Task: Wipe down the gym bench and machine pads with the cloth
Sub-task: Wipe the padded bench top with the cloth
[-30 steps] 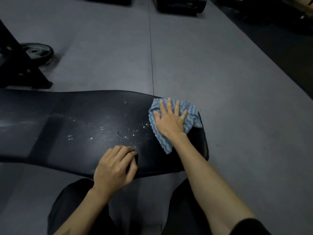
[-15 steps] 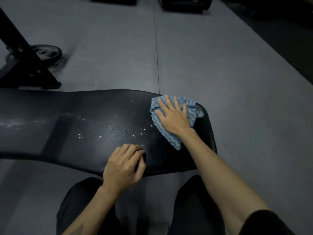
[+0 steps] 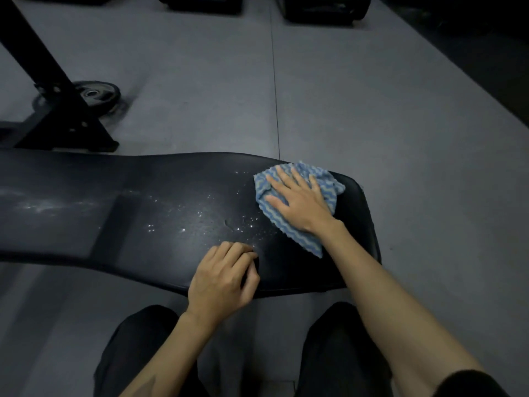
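**Cloth at the bench's right end, droplets waiting at nine o'clock**

Head view: the right hand (image 3: pixel 300 203) lies flat, fingers (image 3: pixel 282 179) spread and pressing the blue wavy-striped cloth (image 3: pixel 289 233) onto the black gym bench pad (image 3: pixel 86 219) near its right end. The pad's long axis runs three to nine o'clock. Unwiped spray droplets (image 3: pixel 200 216) lie just beside the cloth at its nine o'clock, so the stroke likely goes leftward. The left hand (image 3: pixel 223 279), loosely curled and holding nothing, braces on the near edge at six o'clock.
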The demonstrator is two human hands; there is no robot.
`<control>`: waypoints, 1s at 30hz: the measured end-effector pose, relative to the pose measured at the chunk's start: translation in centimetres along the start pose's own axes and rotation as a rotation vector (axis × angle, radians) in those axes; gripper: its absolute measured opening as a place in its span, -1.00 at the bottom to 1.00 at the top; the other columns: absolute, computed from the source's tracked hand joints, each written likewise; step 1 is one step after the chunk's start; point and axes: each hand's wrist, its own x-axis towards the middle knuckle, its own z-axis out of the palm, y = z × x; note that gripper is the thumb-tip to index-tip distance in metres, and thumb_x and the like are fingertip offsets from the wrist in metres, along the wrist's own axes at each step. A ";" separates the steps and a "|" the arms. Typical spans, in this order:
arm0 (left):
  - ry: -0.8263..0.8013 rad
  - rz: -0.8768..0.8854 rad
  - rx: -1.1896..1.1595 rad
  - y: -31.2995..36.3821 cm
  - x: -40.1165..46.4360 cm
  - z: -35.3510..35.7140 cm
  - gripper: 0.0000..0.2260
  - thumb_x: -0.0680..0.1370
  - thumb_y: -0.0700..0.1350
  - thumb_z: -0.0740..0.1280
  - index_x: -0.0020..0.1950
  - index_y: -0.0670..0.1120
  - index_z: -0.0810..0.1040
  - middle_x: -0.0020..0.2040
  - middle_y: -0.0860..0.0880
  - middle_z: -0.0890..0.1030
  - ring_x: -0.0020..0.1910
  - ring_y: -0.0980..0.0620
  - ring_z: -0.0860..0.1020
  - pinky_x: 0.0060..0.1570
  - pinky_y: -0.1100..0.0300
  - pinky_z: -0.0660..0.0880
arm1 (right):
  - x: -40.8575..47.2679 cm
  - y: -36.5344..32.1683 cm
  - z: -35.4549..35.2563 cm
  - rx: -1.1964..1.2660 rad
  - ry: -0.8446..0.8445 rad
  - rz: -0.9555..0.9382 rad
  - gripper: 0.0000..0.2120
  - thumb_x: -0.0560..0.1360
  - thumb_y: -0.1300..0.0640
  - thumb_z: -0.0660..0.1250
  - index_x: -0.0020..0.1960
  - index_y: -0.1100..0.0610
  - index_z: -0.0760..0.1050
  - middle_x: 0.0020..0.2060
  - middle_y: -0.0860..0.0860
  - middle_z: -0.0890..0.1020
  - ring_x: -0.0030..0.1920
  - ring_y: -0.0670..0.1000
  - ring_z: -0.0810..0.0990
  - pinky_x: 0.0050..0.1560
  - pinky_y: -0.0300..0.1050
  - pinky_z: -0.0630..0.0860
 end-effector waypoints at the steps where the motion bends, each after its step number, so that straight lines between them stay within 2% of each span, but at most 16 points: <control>1: -0.001 -0.002 0.001 0.0 0.0 0.0 -0.81 0.59 -0.15 0.27 -0.06 -0.15 0.67 -0.07 -0.04 0.65 -0.18 -0.08 0.53 -0.19 0.07 0.43 | -0.1 0.7 -0.1 0.003 0.012 -0.003 -0.43 0.65 -0.31 -0.04 0.63 -0.23 0.01 0.65 -0.15 -0.06 0.64 -0.02 -0.15 0.57 0.21 -0.26; 3: -0.003 -0.004 -0.002 0.0 0.0 0.0 -0.82 0.58 -0.15 0.27 -0.07 -0.15 0.67 -0.07 -0.04 0.64 -0.19 -0.08 0.53 -0.20 0.06 0.44 | 0.3 1.1 -0.1 -0.005 0.040 0.118 -0.41 0.65 -0.31 -0.05 0.64 -0.20 0.00 0.65 -0.10 -0.06 0.64 0.01 -0.15 0.57 0.25 -0.27; 5: -0.001 0.000 0.000 0.1 0.1 0.0 -0.84 0.57 -0.16 0.29 -0.07 -0.15 0.66 -0.07 -0.04 0.64 -0.20 -0.08 0.52 -0.21 0.06 0.44 | 1.4 -0.3 0.1 -0.006 0.023 0.282 -0.38 0.66 -0.29 -0.10 0.65 -0.12 -0.07 0.65 0.00 -0.11 0.63 0.12 -0.21 0.54 0.35 -0.29; 7: 0.003 0.011 0.001 0.0 0.1 0.0 -0.86 0.55 -0.16 0.31 -0.07 -0.15 0.66 -0.08 -0.04 0.64 -0.20 -0.07 0.51 -0.19 0.08 0.41 | 2.3 -2.5 0.4 -0.008 -0.012 0.363 -0.36 0.66 -0.28 -0.15 0.66 -0.05 -0.13 0.65 0.07 -0.17 0.62 0.21 -0.26 0.50 0.44 -0.29; 10: 0.004 0.017 -0.004 0.0 0.1 -0.1 -0.87 0.54 -0.17 0.33 -0.07 -0.16 0.66 -0.08 -0.04 0.64 -0.19 -0.07 0.51 -0.18 0.09 0.40 | 2.1 -3.9 0.7 -0.024 -0.039 0.211 -0.36 0.65 -0.31 -0.17 0.66 -0.09 -0.14 0.64 0.00 -0.20 0.62 0.18 -0.29 0.50 0.42 -0.33; 12: 0.007 0.019 -0.010 -0.1 0.0 -0.1 -0.87 0.54 -0.17 0.32 -0.07 -0.16 0.66 -0.08 -0.04 0.64 -0.19 -0.07 0.51 -0.18 0.08 0.41 | 1.0 -2.7 0.6 -0.031 -0.032 0.013 -0.39 0.65 -0.33 -0.12 0.64 -0.18 -0.09 0.64 -0.11 -0.15 0.63 0.06 -0.23 0.54 0.32 -0.31; 14: 0.007 0.022 -0.012 -0.1 0.1 -0.1 -0.87 0.54 -0.17 0.32 -0.07 -0.16 0.66 -0.09 -0.04 0.64 -0.19 -0.07 0.51 -0.18 0.08 0.41 | 0.1 -1.0 0.3 -0.028 -0.022 -0.103 -0.41 0.64 -0.34 -0.08 0.63 -0.24 -0.04 0.64 -0.17 -0.09 0.64 -0.02 -0.16 0.58 0.23 -0.25; 15: 0.006 0.025 -0.010 -0.1 0.1 -0.1 -0.87 0.54 -0.17 0.33 -0.07 -0.16 0.66 -0.09 -0.04 0.63 -0.19 -0.07 0.51 -0.19 0.08 0.41 | 0.1 -0.5 0.3 -0.025 -0.008 -0.096 -0.41 0.64 -0.34 -0.07 0.63 -0.25 -0.03 0.64 -0.18 -0.08 0.64 -0.03 -0.14 0.58 0.20 -0.24; 17: 0.007 0.022 -0.005 -0.1 0.1 -0.1 -0.88 0.53 -0.17 0.34 -0.07 -0.16 0.66 -0.08 -0.05 0.64 -0.19 -0.07 0.51 -0.19 0.08 0.41 | 0.7 -0.6 0.3 -0.015 0.008 0.032 -0.40 0.64 -0.33 -0.08 0.64 -0.21 -0.04 0.65 -0.13 -0.09 0.64 0.00 -0.16 0.58 0.23 -0.25; 19: 0.001 0.019 -0.007 -0.1 0.0 0.0 -0.88 0.53 -0.17 0.33 -0.07 -0.16 0.67 -0.07 -0.05 0.64 -0.18 -0.07 0.51 -0.18 0.09 0.41 | 2.1 -2.4 0.5 -0.006 -0.010 0.197 -0.38 0.66 -0.30 -0.11 0.65 -0.12 -0.08 0.65 -0.05 -0.14 0.63 0.08 -0.21 0.55 0.31 -0.28; 21: 0.001 0.023 -0.007 -0.1 0.1 0.0 -0.86 0.54 -0.17 0.32 -0.06 -0.16 0.67 -0.07 -0.05 0.65 -0.18 -0.07 0.51 -0.17 0.09 0.40 | 3.3 -4.6 0.8 -0.010 -0.037 0.276 -0.36 0.66 -0.28 -0.15 0.66 -0.05 -0.14 0.65 0.02 -0.19 0.62 0.18 -0.27 0.51 0.41 -0.29; 24: 0.003 0.024 -0.008 -0.1 0.1 -0.1 -0.84 0.56 -0.16 0.29 -0.06 -0.16 0.67 -0.07 -0.05 0.64 -0.18 -0.08 0.51 -0.17 0.09 0.39 | 3.2 -5.3 0.8 -0.003 -0.061 0.159 -0.36 0.65 -0.31 -0.15 0.66 -0.10 -0.13 0.64 -0.02 -0.20 0.62 0.15 -0.30 0.51 0.40 -0.32; 28: 0.011 0.024 -0.011 -0.1 0.1 0.0 -0.87 0.54 -0.17 0.32 -0.07 -0.15 0.67 -0.07 -0.04 0.65 -0.18 -0.07 0.52 -0.17 0.10 0.41 | 1.4 -2.2 -0.1 0.036 -0.049 -0.150 -0.41 0.64 -0.34 0.00 0.62 -0.24 0.02 0.64 -0.19 -0.07 0.63 -0.05 -0.16 0.58 0.20 -0.26; 30: 0.015 0.024 -0.008 -0.1 0.1 0.1 -0.87 0.54 -0.17 0.33 -0.07 -0.15 0.68 -0.07 -0.04 0.66 -0.18 -0.06 0.53 -0.17 0.11 0.40 | 1.6 -1.0 -0.2 0.042 -0.041 -0.136 -0.41 0.64 -0.33 0.03 0.62 -0.25 0.04 0.64 -0.20 -0.05 0.63 -0.08 -0.14 0.59 0.16 -0.24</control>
